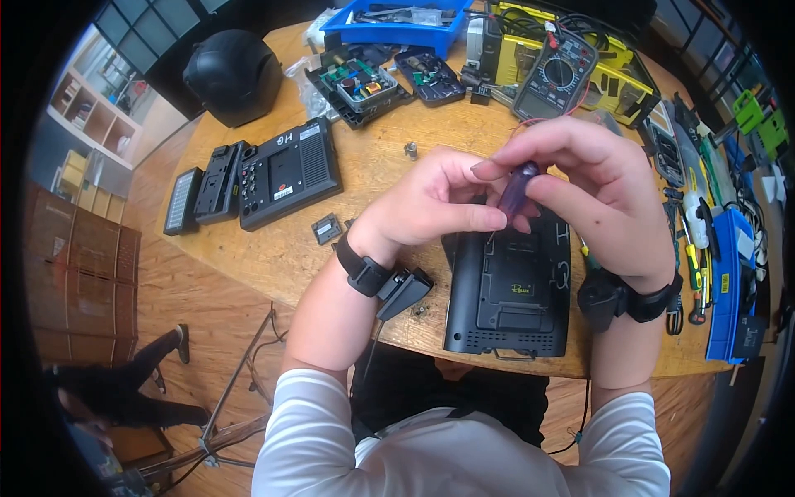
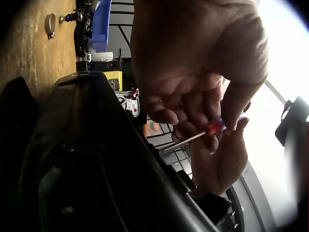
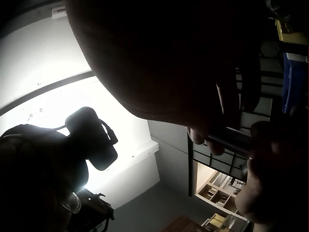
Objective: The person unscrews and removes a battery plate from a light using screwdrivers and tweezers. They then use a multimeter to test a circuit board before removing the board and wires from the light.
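Note:
Both hands meet over a screwdriver with a see-through purple handle [image 1: 515, 189], red at its lower end in the left wrist view. My right hand [image 1: 600, 195] grips the upper handle between thumb and fingers. Lower down, my left hand [image 1: 443, 199] pinches the handle with its thumb and fingers. The thin metal shaft [image 2: 186, 142] slants down to a black boxy device [image 1: 513, 290], which lies near the table's front edge with its vented, labelled face up. The shaft's tip is hidden behind the device's edge in the left wrist view.
Another black device [image 1: 290, 174] with a vented back lies left. Behind stand an opened unit with a circuit board [image 1: 360, 87], a blue bin [image 1: 397, 31] and a multimeter [image 1: 556, 73]. Tools and a blue tray [image 1: 725, 286] line the right side. A small square part [image 1: 327, 229] lies near my left wrist.

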### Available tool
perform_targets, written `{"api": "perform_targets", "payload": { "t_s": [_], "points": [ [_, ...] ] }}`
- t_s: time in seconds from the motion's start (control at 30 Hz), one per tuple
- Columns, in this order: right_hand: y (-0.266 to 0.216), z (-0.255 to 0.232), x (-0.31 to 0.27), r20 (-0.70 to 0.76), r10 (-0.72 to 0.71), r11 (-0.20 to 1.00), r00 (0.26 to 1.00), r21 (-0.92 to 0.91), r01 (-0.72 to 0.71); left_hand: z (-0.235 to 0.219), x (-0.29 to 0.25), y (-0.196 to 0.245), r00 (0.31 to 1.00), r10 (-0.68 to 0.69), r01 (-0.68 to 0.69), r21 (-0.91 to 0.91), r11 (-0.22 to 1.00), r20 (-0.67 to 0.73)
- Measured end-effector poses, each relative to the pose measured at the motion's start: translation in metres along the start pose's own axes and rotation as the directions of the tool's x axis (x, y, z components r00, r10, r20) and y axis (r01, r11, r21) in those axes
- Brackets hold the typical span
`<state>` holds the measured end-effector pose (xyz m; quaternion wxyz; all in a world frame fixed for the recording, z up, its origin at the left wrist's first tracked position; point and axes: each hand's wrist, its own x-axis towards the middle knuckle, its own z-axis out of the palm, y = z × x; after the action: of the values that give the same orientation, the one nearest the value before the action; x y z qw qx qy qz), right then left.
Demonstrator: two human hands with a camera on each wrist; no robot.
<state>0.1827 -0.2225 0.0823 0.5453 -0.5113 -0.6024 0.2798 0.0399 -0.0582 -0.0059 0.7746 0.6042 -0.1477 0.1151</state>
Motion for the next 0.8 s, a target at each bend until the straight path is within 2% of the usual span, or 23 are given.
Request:
{"api": "perform_targets", "payload": {
  "t_s": [0.03, 0.1, 0.13, 0.17, 0.23, 0.3, 0.37, 0.4, 0.47, 0.6, 0.67, 0.7, 0.77, 0.8],
  "points": [
    [-0.002, -0.003, -0.001, 0.06, 0.083, 0.981, 0.995, 0.172, -0.092, 0.001, 0.0, 0.001, 0.997, -0.071, 0.072, 0.031, 0.997, -0.008],
    [0.007, -0.008, 0.001, 0.076, 0.03, 0.991, 0.997, 0.131, -0.039, 0.006, 0.004, 0.004, 0.997, -0.048, 0.051, 0.047, 0.998, -0.055],
    [0.01, -0.008, 0.004, 0.065, -0.125, 0.985, 0.99, -0.111, 0.132, 0.008, 0.005, 0.005, 0.994, -0.024, 0.031, 0.064, 0.997, -0.104],
    [0.012, -0.008, 0.005, 0.092, -0.275, 0.892, 0.957, -0.346, 0.29, 0.007, 0.006, 0.003, 0.994, -0.026, 0.032, 0.064, 0.997, -0.103],
    [0.017, -0.007, 0.004, 0.049, -0.262, 0.893, 0.964, -0.367, 0.261, 0.005, 0.006, -0.001, 0.99, 0.001, 0.029, 0.213, 0.977, -0.141],
    [0.016, -0.004, 0.003, 0.009, -0.249, 0.892, 0.969, -0.388, 0.232, 0.01, 0.007, 0.0, 0.99, -0.003, 0.029, 0.181, 0.983, -0.139],
    [0.009, 0.004, 0.002, -0.092, -0.107, 0.975, 0.99, -0.202, 0.087, 0.017, 0.005, 0.005, 0.988, -0.008, 0.004, -0.023, 1.0, -0.156],
    [0.008, 0.004, 0.003, -0.092, -0.107, 0.975, 0.99, -0.202, 0.087, 0.015, 0.005, 0.006, 0.988, -0.008, 0.004, -0.023, 1.0, -0.156],
    [0.006, 0.005, 0.003, -0.091, 0.016, 1.0, 0.996, 0.024, -0.014, 0.008, 0.003, 0.008, 0.989, -0.068, 0.078, 0.069, 0.995, -0.134],
    [0.018, 0.003, 0.006, -0.059, -0.08, 0.997, 0.995, -0.025, 0.078, 0.001, 0.001, 0.0, 0.992, -0.042, 0.051, 0.069, 0.996, -0.119],
    [0.021, 0.002, 0.008, -0.05, -0.224, 0.964, 0.973, -0.162, 0.213, 0.0, 0.0, -0.002, 0.992, 0.025, 0.004, 0.227, 0.974, -0.126],
    [0.019, 0.003, 0.008, -0.049, -0.225, 0.963, 0.973, -0.163, 0.214, 0.001, 0.001, -0.002, 0.992, 0.026, 0.003, 0.228, 0.974, -0.126],
    [0.014, 0.007, 0.007, -0.039, -0.246, 0.942, 0.969, -0.247, 0.229, 0.01, 0.009, 0.003, 0.984, 0.002, 0.044, 0.257, 0.966, -0.176],
    [0.013, 0.008, 0.006, -0.038, -0.246, 0.942, 0.969, -0.246, 0.229, 0.018, 0.011, 0.008, 0.969, -0.078, 0.115, 0.149, 0.982, -0.233]
  ]
}}
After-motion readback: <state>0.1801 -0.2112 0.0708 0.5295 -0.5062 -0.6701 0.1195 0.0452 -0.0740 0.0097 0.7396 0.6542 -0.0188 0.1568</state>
